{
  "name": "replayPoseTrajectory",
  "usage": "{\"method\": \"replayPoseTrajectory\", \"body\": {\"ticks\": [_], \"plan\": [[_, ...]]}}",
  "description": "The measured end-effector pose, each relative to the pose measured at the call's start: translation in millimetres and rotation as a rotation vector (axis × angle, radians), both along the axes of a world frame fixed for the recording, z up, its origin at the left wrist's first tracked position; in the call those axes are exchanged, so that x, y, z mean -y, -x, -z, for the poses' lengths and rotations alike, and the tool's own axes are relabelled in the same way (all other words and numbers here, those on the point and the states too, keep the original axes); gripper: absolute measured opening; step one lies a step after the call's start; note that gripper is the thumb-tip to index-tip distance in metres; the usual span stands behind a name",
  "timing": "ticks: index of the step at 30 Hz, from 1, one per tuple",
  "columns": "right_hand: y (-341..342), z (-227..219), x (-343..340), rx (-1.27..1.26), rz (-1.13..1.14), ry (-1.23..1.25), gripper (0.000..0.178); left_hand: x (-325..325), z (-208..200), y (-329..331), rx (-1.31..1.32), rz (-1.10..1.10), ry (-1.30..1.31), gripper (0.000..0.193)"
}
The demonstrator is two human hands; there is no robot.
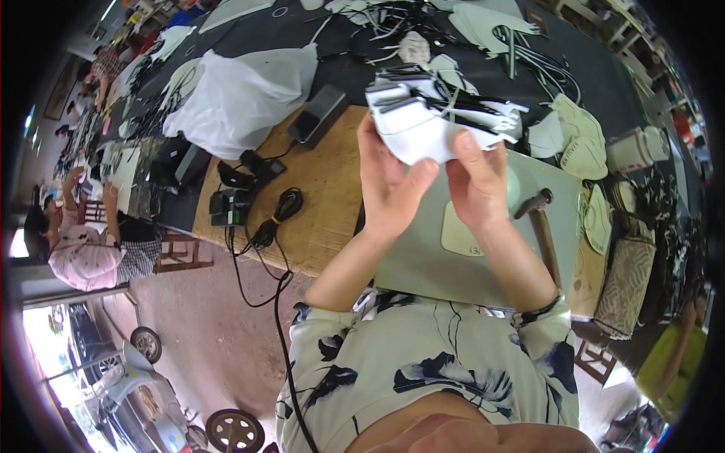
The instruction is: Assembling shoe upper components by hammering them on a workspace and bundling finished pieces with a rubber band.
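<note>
Both my hands hold a bundle of thin white cut pieces with black layers and strips [423,128] above the work table. My left hand [391,185] is closed round its left and lower side, thumb in front. At the lower right edge, my right hand [478,177] grips it with the thumb on the white face. The bundle's strip ends fan out to the right. Beneath my hands lies a grey board [423,260], with a pale rounded flat piece [458,230] on it. A hammer [541,226] rests on the board beside my right forearm.
Left of the board are a black power bank-like box [317,113], a coiled black cable [283,215] and a white plastic bag [242,102]. Pale cut pieces [578,136] and a white container [637,149] lie right. Another person [87,253] sits at far left.
</note>
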State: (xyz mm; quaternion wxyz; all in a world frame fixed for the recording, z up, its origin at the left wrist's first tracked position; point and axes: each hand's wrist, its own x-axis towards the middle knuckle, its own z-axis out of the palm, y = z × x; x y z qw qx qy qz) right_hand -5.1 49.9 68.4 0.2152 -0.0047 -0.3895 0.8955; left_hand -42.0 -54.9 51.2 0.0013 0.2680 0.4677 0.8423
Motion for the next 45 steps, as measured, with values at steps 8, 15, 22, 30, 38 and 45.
{"method": "replayPoseTrajectory", "body": {"ticks": [8, 15, 22, 30, 38, 45], "plan": [[55, 14, 46, 0.175, -0.373, 0.117, 0.046, 54, 4, 46, 0.027, -0.334, 0.002, 0.057], [66, -1, 25, 0.028, -0.387, -0.235, 0.054, 111, 8, 88, -0.041, 0.019, 0.017, 0.087], [71, 30, 32, 0.064, -0.598, 0.117, 0.062, 109, 4, 91, -0.079, -0.046, -0.032, 0.057], [71, 45, 25, -0.123, -0.890, 0.588, 0.060, 100, -51, 73, -0.350, -0.096, 0.384, 0.018], [61, 51, 21, 0.073, -0.905, 0.735, 0.062, 89, -89, 57, -0.898, -0.344, 0.864, 0.021], [61, 63, 15, 0.116, -0.888, 0.652, 0.059, 80, -94, 70, -1.337, -0.437, 0.895, 0.018]]}}
